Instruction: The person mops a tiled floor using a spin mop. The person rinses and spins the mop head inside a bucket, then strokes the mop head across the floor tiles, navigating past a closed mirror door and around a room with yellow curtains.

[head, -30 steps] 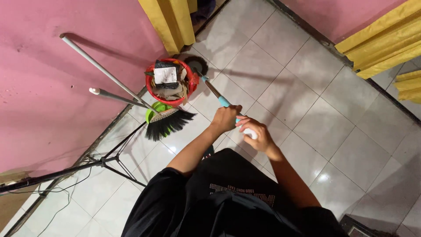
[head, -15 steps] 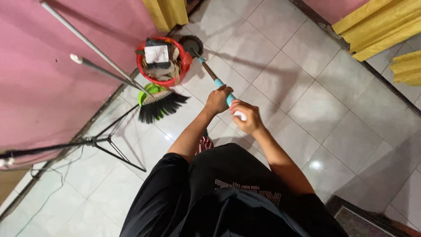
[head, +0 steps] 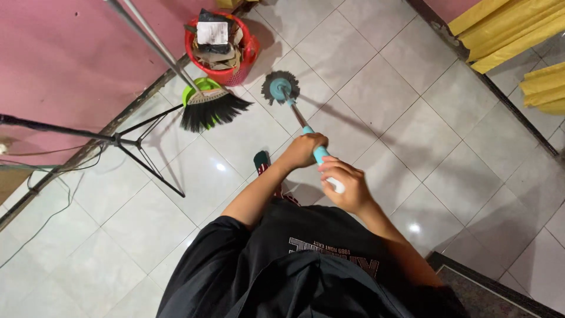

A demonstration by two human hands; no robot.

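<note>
Both of my hands grip the handle of a mop with a round grey-and-teal head (head: 281, 87) that rests on the tiled floor. My left hand (head: 303, 150) holds the teal handle lower down, and my right hand (head: 345, 185) holds its white upper end. The mop head lies just right of a red basket (head: 250, 54). One of my feet in a dark sandal (head: 262, 161) shows below my left forearm.
The red basket, full of rubbish, stands against the pink wall (head: 65, 65). A black-bristled broom (head: 209, 108) leans over a green dustpan (head: 195, 89). A black tripod stand (head: 120, 140) and cables sit at the left. Yellow curtains (head: 513, 35) hang at the upper right; a dark mat (head: 488, 288) lies at the lower right.
The mop head has slid out from beside the basket toward open tiles. The view has tilted, so basket and broom now sit higher in the picture.
</note>
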